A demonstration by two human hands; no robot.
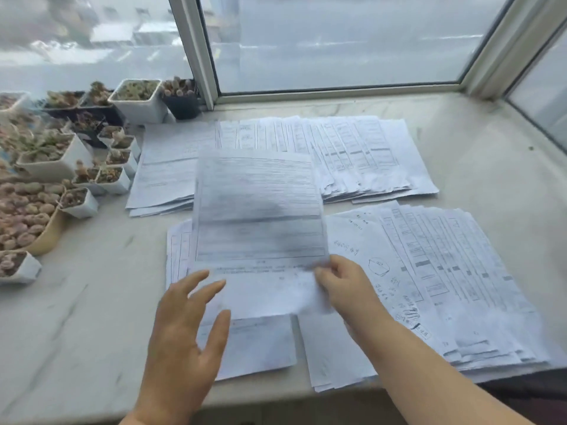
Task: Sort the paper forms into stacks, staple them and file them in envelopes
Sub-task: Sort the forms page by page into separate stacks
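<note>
Home-like window ledge: marble sill, potted succulents, window, street beyond.

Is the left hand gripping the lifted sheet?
No, the left hand hovers open beside the sheet; the right hand pinches it.

Sill: pale stone-look slab, marble-type veining, smooth, slight sheen; window frame: light painted metal or plastic, cannot tell which, smooth, satin; panes: glass, glossy, reflective; paper forms: thin white printed paper, matt, edges slightly ragged; lifted sheet: same paper, thin enough that print shows grey through it; white plant pots: plastic-look, smooth, matt; dark pot: plastic-look, dull.
</note>
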